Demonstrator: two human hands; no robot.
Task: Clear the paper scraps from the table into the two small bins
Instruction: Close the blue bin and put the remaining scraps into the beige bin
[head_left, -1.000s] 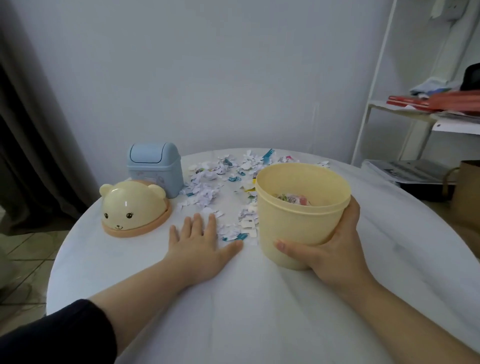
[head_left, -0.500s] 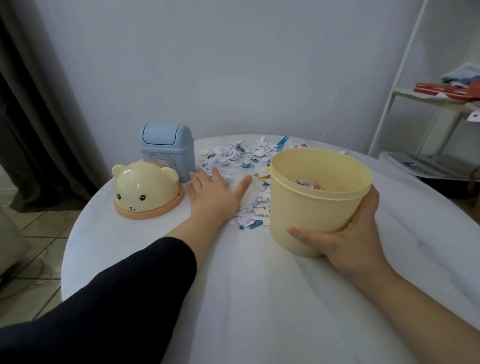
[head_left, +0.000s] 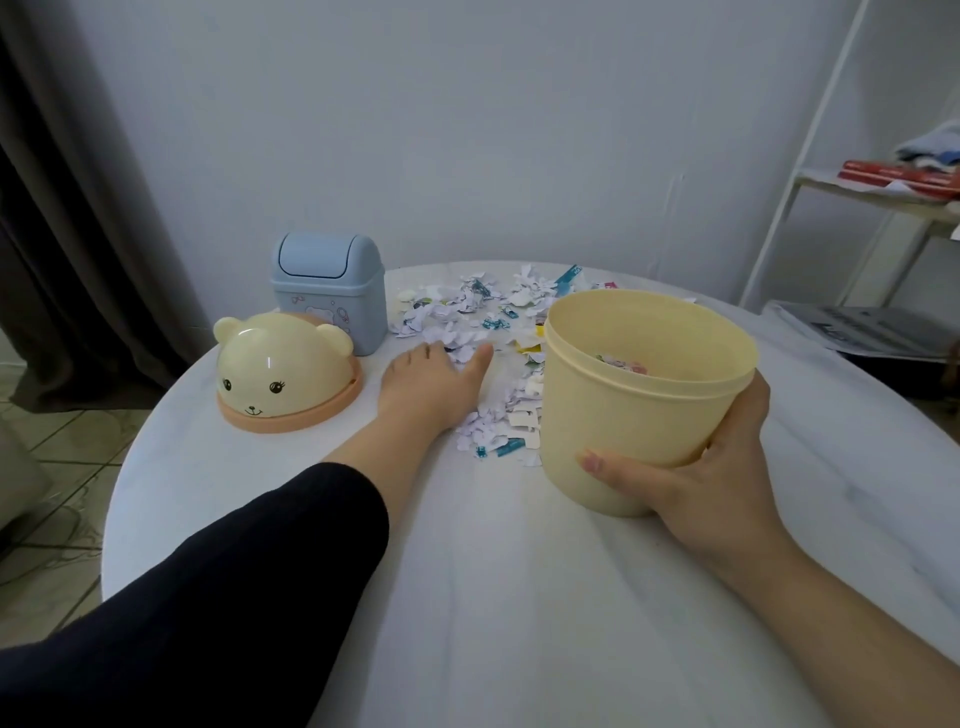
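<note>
The scraps (head_left: 467, 322) lie in a loose heap on the far half of the round white surface (head_left: 493, 597), spreading from just right of the blue bin (head_left: 327, 291) to behind and along the left side of the yellow bin (head_left: 613, 405). The left hand (head_left: 434, 387) lies palm down on the near left part of the heap, spread wide with the thumb out to the right and holding nothing; its fingertips reach into the paper. A dark sleeve (head_left: 208, 597) covers that forearm. The right hand (head_left: 727, 483) grips the yellow bin low on its wall, thumb across the near side and fingers wrapped round the right side. The bin's mouth is uncovered, and a few coloured scraps show inside. Whether its base sits flat I cannot tell. The blue bin stands upright at the far left with its swing lid closed. Just in front of it rests a bear lid (head_left: 283, 371), dome up.
</note>
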